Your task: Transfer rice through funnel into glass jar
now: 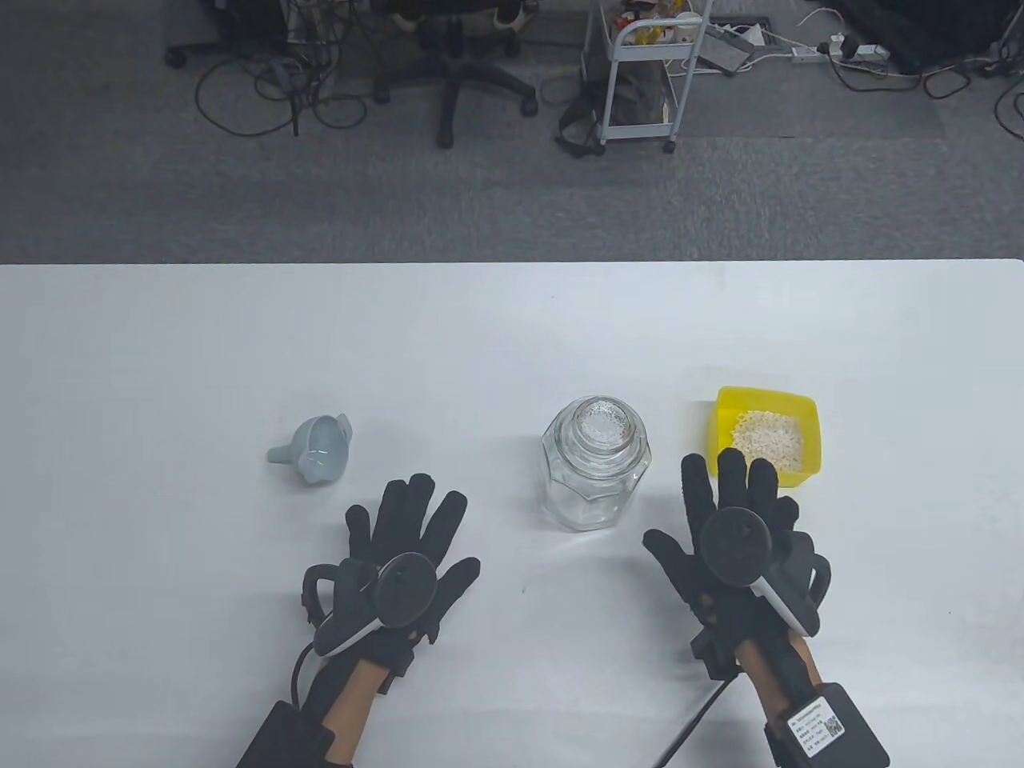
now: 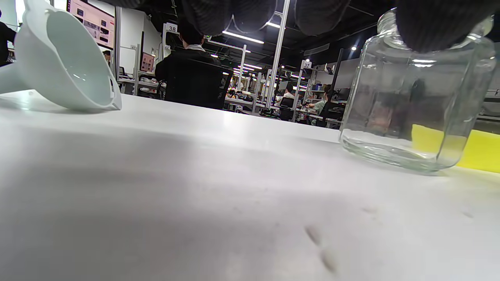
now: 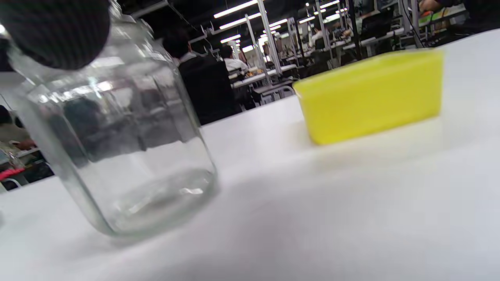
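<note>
A clear glass jar with a glass lid stands at the table's middle; it also shows in the left wrist view and the right wrist view, and looks empty. A pale blue funnel lies on its side to the left, also seen in the left wrist view. A yellow tub holding rice sits right of the jar, also in the right wrist view. My left hand lies spread and empty, below and right of the funnel. My right hand lies spread and empty, just below the tub.
The white table stretches far behind the objects. Beyond its far edge are an office chair, a white trolley and floor cables.
</note>
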A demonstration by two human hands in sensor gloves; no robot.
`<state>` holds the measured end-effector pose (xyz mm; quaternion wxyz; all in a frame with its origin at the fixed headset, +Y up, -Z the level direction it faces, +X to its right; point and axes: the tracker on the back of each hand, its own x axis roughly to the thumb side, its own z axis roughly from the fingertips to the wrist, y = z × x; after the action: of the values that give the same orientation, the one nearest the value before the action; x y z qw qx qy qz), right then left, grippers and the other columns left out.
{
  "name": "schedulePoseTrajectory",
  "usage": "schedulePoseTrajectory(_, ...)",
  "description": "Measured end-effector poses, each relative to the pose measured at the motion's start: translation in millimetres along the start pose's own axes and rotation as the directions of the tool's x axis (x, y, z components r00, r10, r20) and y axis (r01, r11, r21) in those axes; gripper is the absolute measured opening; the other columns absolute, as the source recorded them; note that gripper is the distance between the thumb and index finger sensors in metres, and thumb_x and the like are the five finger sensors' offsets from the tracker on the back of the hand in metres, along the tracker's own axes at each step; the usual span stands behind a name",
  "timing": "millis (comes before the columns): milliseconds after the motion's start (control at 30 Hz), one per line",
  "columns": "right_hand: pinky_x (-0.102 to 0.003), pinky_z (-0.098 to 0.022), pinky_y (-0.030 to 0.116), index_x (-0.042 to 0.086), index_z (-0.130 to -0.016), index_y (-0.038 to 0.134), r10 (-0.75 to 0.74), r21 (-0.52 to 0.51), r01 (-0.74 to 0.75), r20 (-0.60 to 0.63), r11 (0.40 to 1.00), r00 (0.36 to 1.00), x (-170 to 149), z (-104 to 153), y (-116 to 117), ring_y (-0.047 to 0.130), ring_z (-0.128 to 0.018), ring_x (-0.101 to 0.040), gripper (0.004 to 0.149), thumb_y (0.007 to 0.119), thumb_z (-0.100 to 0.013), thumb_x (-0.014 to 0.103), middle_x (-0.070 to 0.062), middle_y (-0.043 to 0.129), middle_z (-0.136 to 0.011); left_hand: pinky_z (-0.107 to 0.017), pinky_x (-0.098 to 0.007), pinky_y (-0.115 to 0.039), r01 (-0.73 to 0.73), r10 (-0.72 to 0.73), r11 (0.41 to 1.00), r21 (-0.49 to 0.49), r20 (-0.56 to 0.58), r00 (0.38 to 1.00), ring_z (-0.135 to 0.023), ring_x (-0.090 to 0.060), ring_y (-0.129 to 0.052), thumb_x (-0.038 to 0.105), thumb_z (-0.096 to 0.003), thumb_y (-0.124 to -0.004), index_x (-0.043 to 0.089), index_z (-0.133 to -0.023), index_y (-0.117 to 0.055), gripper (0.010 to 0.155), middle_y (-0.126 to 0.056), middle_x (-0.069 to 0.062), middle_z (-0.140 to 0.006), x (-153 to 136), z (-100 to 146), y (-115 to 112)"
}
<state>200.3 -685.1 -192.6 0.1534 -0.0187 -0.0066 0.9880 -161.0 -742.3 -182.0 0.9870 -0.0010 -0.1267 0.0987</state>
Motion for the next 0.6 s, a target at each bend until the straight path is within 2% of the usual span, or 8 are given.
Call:
schedulePoseTrajectory(100, -0.072, -0.071, 0.029, 0.046, -0.102, 0.018, -0.043, -0.094, 0.05, 0.077, 0.994, 0.996, 30.0, 1.4, -27.9, 0.015, -0.107, -0.044, 0.088, 0.068, -0.036, 0.074, -0.008, 0.014, -0.118, -0.077, -0.074, -0.037, -0.003, 0.003, 1.0, -0.004, 0.002, 1.0, -0.121, -0.04, -0.038, 0.075, -0.0516, -0.07, 0.046, -0.117, -0.04, 0.077, -0.032, -0.007, -0.132, 0.8, -0.4, -0.6)
schedulePoseTrajectory(167, -0.072, -0.072, 0.031, 0.047, -0.102, 0.019, -0.094, -0.108, 0.109, 0.131, 0.988, 0.987, 56.1, -6.6, -39.4, 0.016, -0.108, -0.045, 0.086, 0.068, -0.036, 0.074, -0.008, 0.015, -0.118, -0.077, -0.075, -0.037, -0.004, 0.004, 1.0, -0.008, 0.006, 1.0, -0.121, -0.04, -0.038, 0.075, -0.0516, -0.07, 0.046, -0.117, -0.04, 0.077, -0.032, -0.007, -0.132, 1.5, -0.2, -1.4)
schedulePoseTrajectory(233, -0.072, -0.072, 0.032, 0.048, -0.101, 0.021, -0.11, -0.093, 0.126, 0.162, 0.988, 0.981, 76.6, -16.9, -41.0, 0.017, -0.108, -0.045, 0.085, 0.068, -0.036, 0.074, -0.008, 0.015, -0.118, -0.077, -0.074, -0.037, -0.002, 0.002, 1.0, -0.009, 0.009, 1.0, -0.121, -0.04, -0.038, 0.075, -0.0519, -0.07, 0.046, -0.116, -0.04, 0.076, -0.032, -0.006, -0.132, 2.0, 0.0, -1.5)
schedulePoseTrajectory(367, -0.071, -0.072, 0.033, 0.052, -0.101, 0.023, -0.075, -0.025, 0.081, 0.182, 0.996, 0.98, 115.9, -39.1, -25.0, 0.019, -0.108, -0.046, 0.082, 0.067, -0.035, 0.075, -0.007, 0.015, -0.118, -0.076, -0.074, -0.037, -0.005, 0.005, 1.0, -0.002, 0.014, 1.0, -0.121, -0.04, -0.038, 0.075, -0.0518, -0.07, 0.046, -0.116, -0.04, 0.077, -0.032, -0.007, -0.132, 2.7, 0.4, -1.3)
schedulePoseTrajectory(500, -0.071, -0.073, 0.038, 0.053, -0.101, 0.031, 0.001, 0.002, -0.001, 0.166, 1.0, 0.986, 131.9, -51.3, -3.7, 0.027, -0.109, -0.046, 0.079, 0.067, -0.035, 0.075, -0.006, 0.019, -0.118, -0.077, -0.074, -0.037, -0.006, 0.006, 1.0, 0.0, 0.017, 1.0, -0.121, -0.04, -0.038, 0.075, -0.0518, -0.07, 0.047, -0.116, -0.041, 0.076, -0.032, -0.007, -0.132, 3.7, 0.6, -1.4)
schedulePoseTrajectory(600, -0.072, -0.072, 0.032, 0.053, -0.102, 0.037, 0.057, -0.037, -0.052, 0.156, 0.998, 0.986, 135.3, -52.2, 8.5, 0.027, -0.11, -0.045, 0.077, 0.069, -0.036, 0.076, -0.005, 0.023, -0.119, -0.077, -0.074, -0.038, -0.005, 0.005, 1.0, -0.001, 0.02, 1.0, -0.121, -0.041, -0.039, 0.074, -0.0525, -0.07, 0.047, -0.116, -0.041, 0.075, -0.032, -0.007, -0.132, 5.0, 0.5, -1.6)
